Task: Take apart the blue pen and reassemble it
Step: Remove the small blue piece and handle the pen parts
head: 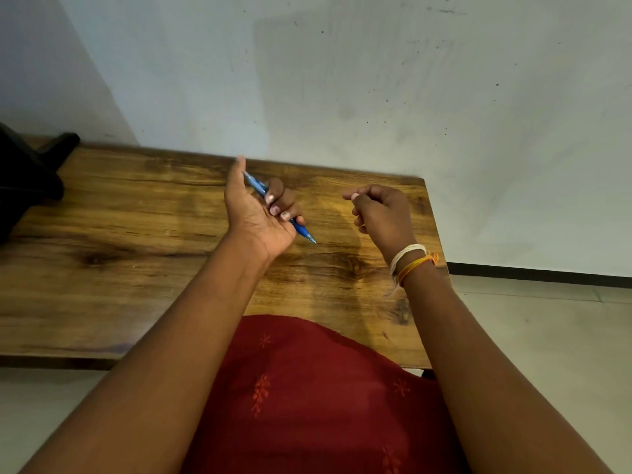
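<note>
Blue pen (260,188) gripped in curled left hand (263,210) fingers. Right hand (383,213) fingers curled; anything pinched cannot be told.

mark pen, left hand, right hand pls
pen (257,187): head view, on the blue barrel above the curled fingers.
left hand (254,217): head view, on the palm; it holds the pen.
right hand (384,213): head view, on the back of the hand; fingers curled.
</note>
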Tool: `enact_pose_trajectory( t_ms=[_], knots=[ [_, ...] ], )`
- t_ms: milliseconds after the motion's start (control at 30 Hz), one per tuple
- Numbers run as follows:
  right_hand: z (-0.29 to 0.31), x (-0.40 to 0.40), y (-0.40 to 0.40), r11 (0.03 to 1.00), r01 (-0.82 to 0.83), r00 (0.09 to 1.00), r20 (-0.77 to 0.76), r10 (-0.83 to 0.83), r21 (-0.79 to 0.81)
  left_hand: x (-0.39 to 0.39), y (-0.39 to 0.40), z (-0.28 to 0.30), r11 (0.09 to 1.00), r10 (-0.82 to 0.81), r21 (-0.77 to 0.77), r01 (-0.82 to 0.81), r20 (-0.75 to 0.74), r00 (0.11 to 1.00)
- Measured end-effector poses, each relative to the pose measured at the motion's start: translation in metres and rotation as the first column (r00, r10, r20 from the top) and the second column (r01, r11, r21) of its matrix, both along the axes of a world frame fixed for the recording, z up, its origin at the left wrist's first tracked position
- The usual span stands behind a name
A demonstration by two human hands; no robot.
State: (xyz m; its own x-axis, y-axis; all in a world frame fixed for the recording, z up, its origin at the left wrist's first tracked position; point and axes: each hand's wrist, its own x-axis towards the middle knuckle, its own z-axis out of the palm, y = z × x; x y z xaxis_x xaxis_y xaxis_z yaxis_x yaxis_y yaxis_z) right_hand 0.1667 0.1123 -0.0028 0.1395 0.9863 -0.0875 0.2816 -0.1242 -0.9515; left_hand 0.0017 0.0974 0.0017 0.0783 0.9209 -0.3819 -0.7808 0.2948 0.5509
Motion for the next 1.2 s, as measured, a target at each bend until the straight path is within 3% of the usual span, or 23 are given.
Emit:
enact_pose_trajectory(
  t_ms=[133, 533, 1200],
  knots=[
    [-0.002, 0.0, 0.001, 0.999, -0.008, 1.0, -0.005, 0.007, -0.046, -0.005, -0.001, 0.003, 1.0, -0.001, -0.014, 0.002, 0.033, 0.999],
    [0.0, -0.006, -0.002, 0.996, -0.038, 0.999, 0.007, 0.039, -0.078, -0.01, -0.004, 0.017, 0.999, 0.026, 0.03, -0.019, -0.256, 0.966],
    [0.001, -0.008, -0.004, 0.989, -0.071, 0.997, 0.018, 0.074, -0.127, -0.01, -0.004, 0.019, 0.996, 0.06, 0.067, -0.053, -0.098, 0.993]
  ],
)
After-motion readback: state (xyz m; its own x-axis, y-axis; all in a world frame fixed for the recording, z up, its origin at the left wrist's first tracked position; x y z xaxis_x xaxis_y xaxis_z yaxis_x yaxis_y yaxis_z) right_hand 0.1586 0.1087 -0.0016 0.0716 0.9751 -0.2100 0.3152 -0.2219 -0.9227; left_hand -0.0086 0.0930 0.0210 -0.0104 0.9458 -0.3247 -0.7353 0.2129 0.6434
